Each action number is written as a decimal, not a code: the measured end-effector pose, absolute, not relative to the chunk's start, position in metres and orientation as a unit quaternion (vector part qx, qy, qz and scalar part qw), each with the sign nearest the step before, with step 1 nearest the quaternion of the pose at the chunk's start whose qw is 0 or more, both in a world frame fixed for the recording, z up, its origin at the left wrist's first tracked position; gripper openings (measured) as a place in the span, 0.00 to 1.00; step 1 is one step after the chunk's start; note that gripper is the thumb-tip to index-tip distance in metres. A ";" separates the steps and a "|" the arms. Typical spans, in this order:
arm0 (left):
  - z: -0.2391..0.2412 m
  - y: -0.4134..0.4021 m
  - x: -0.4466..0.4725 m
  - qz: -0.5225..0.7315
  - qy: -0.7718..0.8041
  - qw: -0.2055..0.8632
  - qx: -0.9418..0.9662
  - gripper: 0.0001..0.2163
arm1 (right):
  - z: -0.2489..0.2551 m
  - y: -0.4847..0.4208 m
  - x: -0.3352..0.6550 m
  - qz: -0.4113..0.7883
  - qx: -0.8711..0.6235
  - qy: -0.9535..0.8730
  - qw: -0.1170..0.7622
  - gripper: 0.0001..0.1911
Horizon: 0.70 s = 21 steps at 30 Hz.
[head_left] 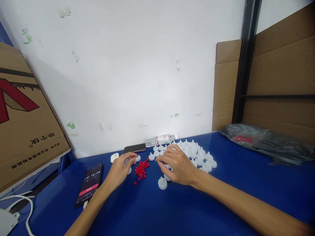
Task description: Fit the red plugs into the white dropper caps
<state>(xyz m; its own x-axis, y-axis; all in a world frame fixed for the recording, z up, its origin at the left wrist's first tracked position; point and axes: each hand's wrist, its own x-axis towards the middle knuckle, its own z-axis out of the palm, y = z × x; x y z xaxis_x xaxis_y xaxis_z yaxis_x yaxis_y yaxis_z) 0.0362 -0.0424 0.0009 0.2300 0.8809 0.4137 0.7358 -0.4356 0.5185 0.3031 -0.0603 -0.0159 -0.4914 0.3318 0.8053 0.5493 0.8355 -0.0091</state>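
My left hand (120,168) is closed, with its thumb and fingers around a white spouted cap (129,170) that they partly cover. Just beyond its fingertips are another white cap (138,158) and a bit of red. Over the near left part of a large group of white spouted caps (193,154) hovers my right hand (178,164). Its thumb and forefinger come together; whatever is between them is too small to make out. A heap of small red tips (141,169) lies between my hands. One white cap (162,183) sits nearest me, below the right hand.
Against the wall lie a plastic bottle (159,140) and a dark phone (134,148), near a white earbud case (114,157). A lit phone (90,183) with a cable is at left. A grey plastic bag (268,144) holds something red on the blue table (221,203); cardboard (31,131) stands at left.
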 end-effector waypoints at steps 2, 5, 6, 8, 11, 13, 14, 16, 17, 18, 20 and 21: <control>0.004 -0.044 0.038 0.329 0.523 0.122 0.777 0.13 | -0.016 -0.060 0.303 -0.130 -0.274 -0.858 0.414 0.09; 0.007 -0.045 0.038 0.310 0.531 0.127 0.778 0.12 | -0.017 -0.061 0.302 -0.140 -0.283 -0.862 0.397 0.10; 0.007 -0.044 0.036 0.300 0.537 0.124 0.779 0.13 | -0.016 -0.061 0.302 -0.145 -0.288 -0.862 0.391 0.10; 0.005 -0.042 0.033 0.287 0.542 0.117 0.781 0.13 | -0.015 -0.061 0.302 -0.157 -0.309 -0.860 0.373 0.10; 0.002 -0.037 0.027 0.290 0.531 0.110 0.789 0.13 | -0.014 -0.061 0.302 -0.171 -0.353 -0.858 0.331 0.12; 0.003 -0.036 0.025 0.294 0.529 0.111 0.788 0.13 | -0.015 -0.059 0.303 -0.174 -0.379 -0.858 0.302 0.14; 0.004 -0.037 0.025 0.292 0.534 0.113 0.785 0.13 | -0.016 -0.059 0.303 -0.172 -0.386 -0.859 0.289 0.15; 0.008 -0.038 0.024 0.281 0.545 0.120 0.781 0.13 | -0.018 -0.057 0.304 -0.165 -0.392 -0.863 0.272 0.16; 0.011 -0.040 0.024 0.272 0.547 0.123 0.782 0.12 | -0.019 -0.056 0.304 -0.159 -0.392 -0.866 0.266 0.16; 0.013 -0.041 0.024 0.259 0.547 0.125 0.786 0.11 | -0.020 -0.056 0.304 -0.154 -0.391 -0.869 0.262 0.17; 0.015 -0.043 0.023 0.229 0.542 0.130 0.798 0.09 | -0.021 -0.056 0.304 -0.143 -0.387 -0.875 0.254 0.17; 0.015 -0.044 0.021 0.212 0.539 0.136 0.804 0.08 | -0.021 -0.056 0.304 -0.138 -0.385 -0.878 0.250 0.17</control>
<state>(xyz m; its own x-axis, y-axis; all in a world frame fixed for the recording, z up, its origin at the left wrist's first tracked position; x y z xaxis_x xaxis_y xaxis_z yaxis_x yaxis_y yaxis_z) 0.0215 -0.0440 0.0153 0.3289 0.9242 0.1941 0.8089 -0.3818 0.4471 0.3037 -0.0555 -0.0213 -0.5788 0.6060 0.5457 0.7441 0.6663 0.0494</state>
